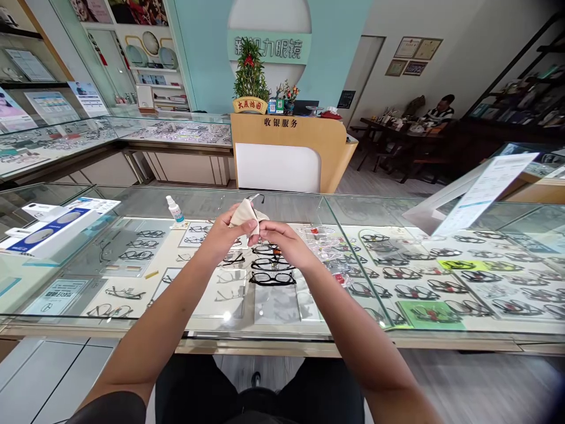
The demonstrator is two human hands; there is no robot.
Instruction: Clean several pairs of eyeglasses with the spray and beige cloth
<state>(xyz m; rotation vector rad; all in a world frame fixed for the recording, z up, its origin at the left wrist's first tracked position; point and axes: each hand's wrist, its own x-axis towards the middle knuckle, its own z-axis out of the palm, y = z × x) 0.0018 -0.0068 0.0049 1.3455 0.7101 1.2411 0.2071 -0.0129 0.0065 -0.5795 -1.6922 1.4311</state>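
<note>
My left hand (227,234) is closed around a beige cleaning cloth (244,214), held above the glass counter (397,206). Wrapped in the cloth is a pair of glasses (256,198); only a thin dark part sticks out at the top. My right hand (282,241) meets the left, its fingers pinched on the cloth and the glasses inside it. Both forearms reach forward over the counter's front edge.
A small spray bottle (175,209) stands on the glass just left of my hands. Boxes (48,227) lie at the far left, a tilted sign stand (481,191) at the right. Several glasses frames lie under the glass. A cashier desk (286,147) is behind; a person (439,112) sits far right.
</note>
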